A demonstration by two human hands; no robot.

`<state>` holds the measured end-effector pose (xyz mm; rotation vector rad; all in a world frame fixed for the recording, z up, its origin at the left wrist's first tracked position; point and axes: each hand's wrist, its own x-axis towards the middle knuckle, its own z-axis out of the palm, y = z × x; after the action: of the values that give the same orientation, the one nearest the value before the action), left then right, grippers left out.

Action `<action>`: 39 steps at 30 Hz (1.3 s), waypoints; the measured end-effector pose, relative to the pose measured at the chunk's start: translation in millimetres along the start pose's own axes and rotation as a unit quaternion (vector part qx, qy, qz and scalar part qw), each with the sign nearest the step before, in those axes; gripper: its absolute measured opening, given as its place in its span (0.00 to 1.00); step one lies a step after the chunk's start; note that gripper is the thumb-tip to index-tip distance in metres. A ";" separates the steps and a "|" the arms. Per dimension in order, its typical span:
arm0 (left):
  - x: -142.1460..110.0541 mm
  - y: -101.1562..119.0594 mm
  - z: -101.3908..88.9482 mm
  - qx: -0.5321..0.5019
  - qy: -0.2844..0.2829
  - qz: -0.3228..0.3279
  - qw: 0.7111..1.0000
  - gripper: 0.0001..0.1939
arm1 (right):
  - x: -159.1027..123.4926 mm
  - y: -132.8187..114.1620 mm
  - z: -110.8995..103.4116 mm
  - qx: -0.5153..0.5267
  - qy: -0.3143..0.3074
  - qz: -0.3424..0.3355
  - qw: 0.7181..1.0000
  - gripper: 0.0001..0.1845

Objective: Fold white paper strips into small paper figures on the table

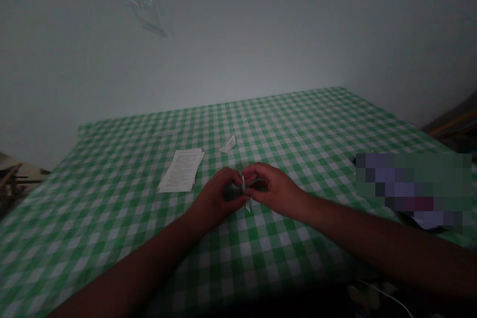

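Left hand (211, 198) and right hand (276, 188) both pinch a small paper piece (243, 184); step judged to be shaping; next move seemingly calls for steady, opposed pressure.

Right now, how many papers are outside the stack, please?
2: folded paper on the tablecloth, held paper between left hand and right hand; more may be hidden.

We had a paper piece (248, 205) between our left hand (214, 196) and right hand (275, 189), over the bench (298, 129). A stack of printed sheets (181, 170) lay left; beyond our hands lay a folded slip (228, 145). Behind the bench stood the wall (238, 54).
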<state>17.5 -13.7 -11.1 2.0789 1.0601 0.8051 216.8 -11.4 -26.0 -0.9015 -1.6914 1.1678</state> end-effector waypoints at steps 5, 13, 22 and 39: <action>0.3 -0.9 -0.3 -0.011 -0.001 -0.012 1.000 0.11 | 0.7 -1.0 -1.3 0.021 -0.018 0.027 0.999 0.15; 0.5 -1.7 -1.0 -0.021 -0.001 -0.022 1.000 0.10 | 0.7 -0.8 -3.8 0.008 -0.030 0.007 0.999 0.13; 1.2 -1.4 -1.8 -0.022 -0.002 -0.024 0.999 0.10 | 1.5 -5.0 -4.6 -0.039 -0.020 -0.029 0.999 0.13; 2.0 -3.6 -3.1 -0.008 -0.006 -0.032 0.999 0.13 | 1.0 -8.2 -6.8 -0.167 -0.024 -0.064 0.984 0.17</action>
<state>14.5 -9.5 -11.6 2.0239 1.1048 0.7659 222.1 -10.8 -16.7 -0.9537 -1.9921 0.8391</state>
